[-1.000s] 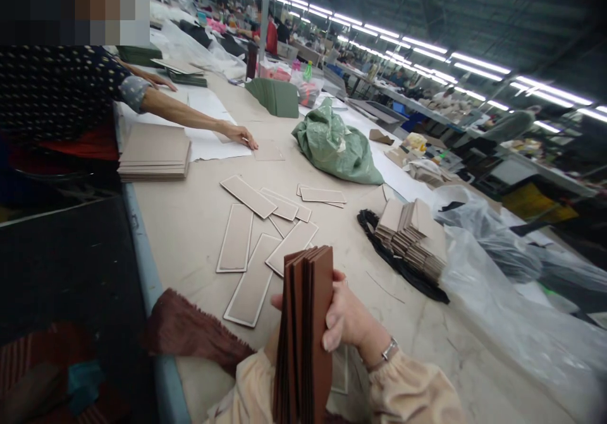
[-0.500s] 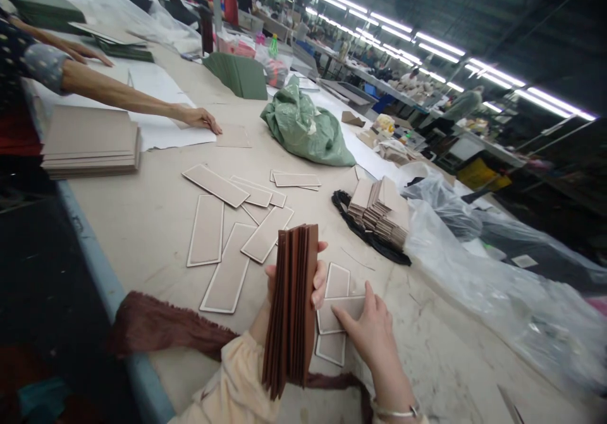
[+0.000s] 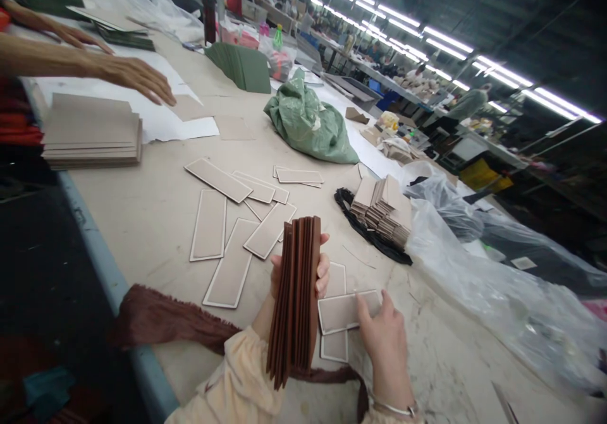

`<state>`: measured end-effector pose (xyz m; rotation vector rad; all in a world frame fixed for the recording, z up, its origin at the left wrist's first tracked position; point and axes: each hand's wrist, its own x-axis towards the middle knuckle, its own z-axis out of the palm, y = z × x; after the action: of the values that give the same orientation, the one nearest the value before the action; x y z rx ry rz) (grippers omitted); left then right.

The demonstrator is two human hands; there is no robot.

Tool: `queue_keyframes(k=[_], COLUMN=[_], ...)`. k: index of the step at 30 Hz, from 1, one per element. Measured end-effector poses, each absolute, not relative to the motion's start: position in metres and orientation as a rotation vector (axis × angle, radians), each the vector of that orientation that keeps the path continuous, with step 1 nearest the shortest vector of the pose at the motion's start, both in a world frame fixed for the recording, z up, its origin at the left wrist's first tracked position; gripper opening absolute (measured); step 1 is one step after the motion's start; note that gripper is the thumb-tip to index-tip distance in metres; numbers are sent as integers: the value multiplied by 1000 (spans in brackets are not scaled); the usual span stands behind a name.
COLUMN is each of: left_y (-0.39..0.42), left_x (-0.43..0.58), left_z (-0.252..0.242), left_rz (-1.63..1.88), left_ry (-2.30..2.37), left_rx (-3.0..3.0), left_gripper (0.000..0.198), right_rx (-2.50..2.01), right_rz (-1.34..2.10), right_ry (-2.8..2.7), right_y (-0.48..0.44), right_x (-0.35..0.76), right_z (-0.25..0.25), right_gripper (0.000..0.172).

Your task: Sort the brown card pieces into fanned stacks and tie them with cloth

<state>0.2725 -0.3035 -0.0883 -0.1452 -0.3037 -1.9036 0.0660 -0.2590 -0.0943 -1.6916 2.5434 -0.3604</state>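
Note:
My left hand [image 3: 323,273] is closed round a stack of dark brown leather strips [image 3: 294,294], held upright on edge with the fingertips showing on its right side. My right hand [image 3: 384,335], a bracelet at its wrist, grips the right end of a beige rectangular panel with a white border [image 3: 339,313]. That panel lies crosswise over another bordered panel [image 3: 334,346]. Beyond the leather stack, several similar panels [image 3: 231,265] are scattered on the table, some overlapping.
A co-worker's hand [image 3: 137,78] reaches in at upper left, above a stack of beige sheets [image 3: 90,127]. A green bag [image 3: 310,121], bundled beige pieces [image 3: 384,209] and clear plastic sheeting [image 3: 474,304] lie farther off. A brown cloth strip [image 3: 175,320] crosses the near table edge.
My right hand has shifted slightly right, and the upper panel has slid and tilted with it. The co-worker's hand has drawn back left from the beige sheet. My left hand keeps the leather stack.

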Motion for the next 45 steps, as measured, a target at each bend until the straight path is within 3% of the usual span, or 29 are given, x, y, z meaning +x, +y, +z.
queue_keyframes(k=[3,8,10,21,23,26,28,34,36,45], left_y=[-304,-305,-305,-305,-304,-304,-305,-310,-311,-311], left_x=[273,273,273,275,275,275,274,269,268,254], left_z=[-87,-88,-89,-80,-76,-74,-76,-90,-95,-85], left_rz=[-1905,-1875,-1872,-1878,-1875,-1865,-1890,-1999,-2032,-1962], left_ry=[-301,-299,-281,-208,-184,-134,-103,-7,11,-190], left_rx=[-131,-170,-148,-68,-26,-10,-11,15,55,456], left_gripper=[97,94,94,91,93,88,83,50,47,52], right_rx=[-1575,-1932,-2011,-1676,-1593,-1570,-1661,-1907,-1864,-1356], right_rz=[-178,-312,-393,-189,-265,-375,-366,50,62,-821], right_ry=[2581,2256,2120,2208,2098,1963,2022,2281,2261,1815], right_y=[-255,-274,-279,-254,-256,-262,-264,-267,-267,-279], right_x=[65,86,97,136,135,126,118,117,120,112], right_z=[-97,-103,-103,-81,-78,-67,-56,-48,-55,-49], right_gripper=[85,64,63,98,89,48,34,29,32,45])
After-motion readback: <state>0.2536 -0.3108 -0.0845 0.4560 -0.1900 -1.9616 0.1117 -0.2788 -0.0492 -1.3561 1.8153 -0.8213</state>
